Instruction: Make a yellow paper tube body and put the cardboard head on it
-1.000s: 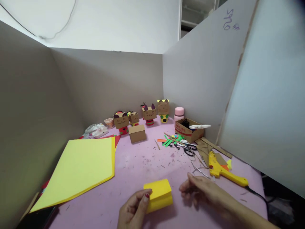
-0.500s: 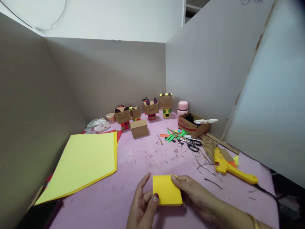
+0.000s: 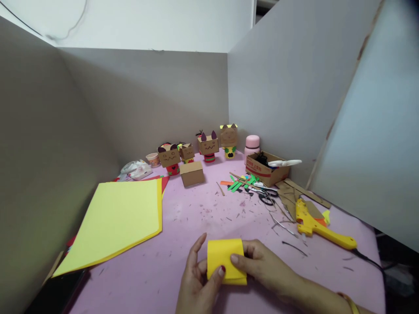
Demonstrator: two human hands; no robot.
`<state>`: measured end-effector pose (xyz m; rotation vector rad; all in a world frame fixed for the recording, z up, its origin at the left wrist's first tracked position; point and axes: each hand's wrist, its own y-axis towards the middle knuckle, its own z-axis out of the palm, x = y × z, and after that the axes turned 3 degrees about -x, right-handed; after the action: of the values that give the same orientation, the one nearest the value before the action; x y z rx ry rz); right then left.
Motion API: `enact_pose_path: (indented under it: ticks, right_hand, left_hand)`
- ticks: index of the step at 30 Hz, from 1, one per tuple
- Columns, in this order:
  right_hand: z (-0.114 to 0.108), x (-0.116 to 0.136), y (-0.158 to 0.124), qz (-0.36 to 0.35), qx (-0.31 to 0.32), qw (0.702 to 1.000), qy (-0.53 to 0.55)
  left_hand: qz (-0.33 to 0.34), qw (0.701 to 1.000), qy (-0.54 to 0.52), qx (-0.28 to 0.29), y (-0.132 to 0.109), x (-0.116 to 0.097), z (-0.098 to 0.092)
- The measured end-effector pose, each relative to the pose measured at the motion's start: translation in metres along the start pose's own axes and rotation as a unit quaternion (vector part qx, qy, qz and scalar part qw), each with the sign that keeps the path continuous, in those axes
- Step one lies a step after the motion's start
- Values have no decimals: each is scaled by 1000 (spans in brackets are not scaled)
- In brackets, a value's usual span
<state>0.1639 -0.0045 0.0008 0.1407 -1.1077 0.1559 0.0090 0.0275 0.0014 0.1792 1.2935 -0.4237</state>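
A folded piece of yellow paper (image 3: pixel 223 254) is held just above the near part of the table, between both hands. My left hand (image 3: pixel 201 279) pinches its lower left, thumb on the front face and index finger raised off the paper. My right hand (image 3: pixel 262 264) grips the right side, with the thumb pressed on the front and the other fingers behind. The top of the paper bends in a rounded fold, and a second layer shows along the bottom edge. The fingers behind the paper are partly hidden.
Large yellow sheets (image 3: pixel 114 222) lie at left, beside a dark flat object (image 3: pixel 55 292). A yellow glue gun (image 3: pixel 321 229), scissors (image 3: pixel 266 198) and green scraps (image 3: pixel 240 183) lie at right. Behind stand a small cardboard box (image 3: pixel 192 174), cardboard-headed figures (image 3: pixel 208 146) and a pink bottle (image 3: pixel 252 146).
My right thumb has slid down and left from the paper's top edge onto its front face. The paper's top now looks more rounded, and my left thumb reaches further over it.
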Motion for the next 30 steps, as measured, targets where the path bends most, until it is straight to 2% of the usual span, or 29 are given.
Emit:
enact_pose_path:
  ticks: [6,16,30]
  right_hand:
    - [4,4,-1,6,29,998,-47]
    - [8,6,-2,-12,25,994,-104]
    - [5,4,-1,2,-5,993,-115]
  left_hand:
    - [8,1000,6,-11,-2,-2,2]
    - [6,1000,13,-12,-4,-6,8]
    - [27,1000,-3,-6,-1,-3,1]
